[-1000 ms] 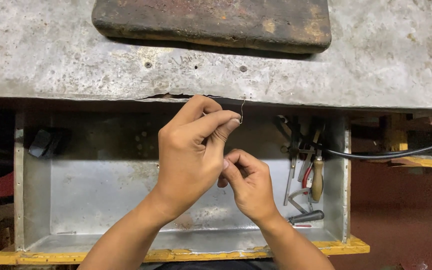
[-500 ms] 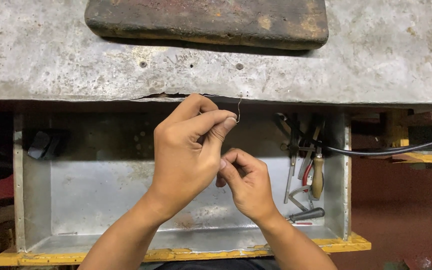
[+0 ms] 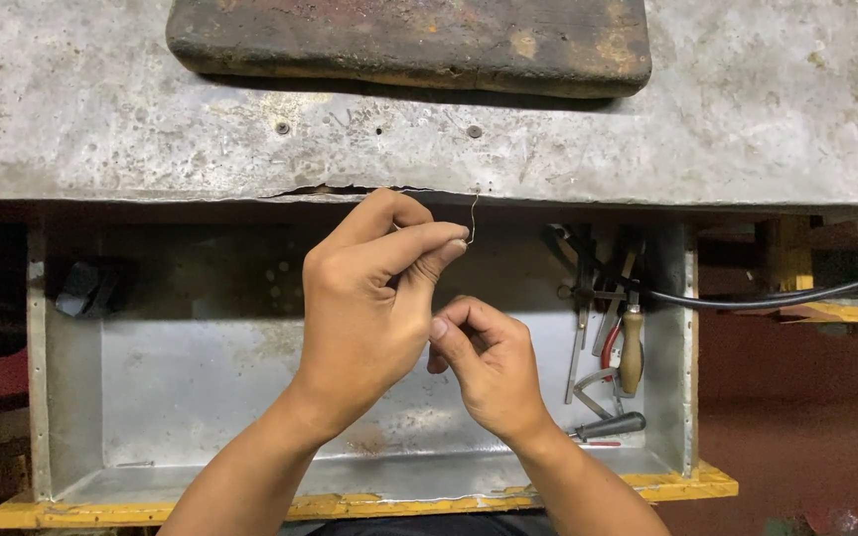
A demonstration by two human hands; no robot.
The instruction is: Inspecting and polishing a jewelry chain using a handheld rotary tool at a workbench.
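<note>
Little has shifted: our left hand (image 3: 364,313) still pinches the thin bent wire (image 3: 474,213) against the grey metal worktop (image 3: 747,119); right hand (image 3: 489,362) curled shut below. Wire may slip into the metal drawer (image 3: 201,367).

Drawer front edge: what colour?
Yellow, worn and chipped, on the drawer front edge below both hands; head view shows it best.

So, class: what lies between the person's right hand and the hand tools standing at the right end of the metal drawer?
Nothing: in the head view, only bare drawer floor shows between the right hand and the hand tools.
</note>
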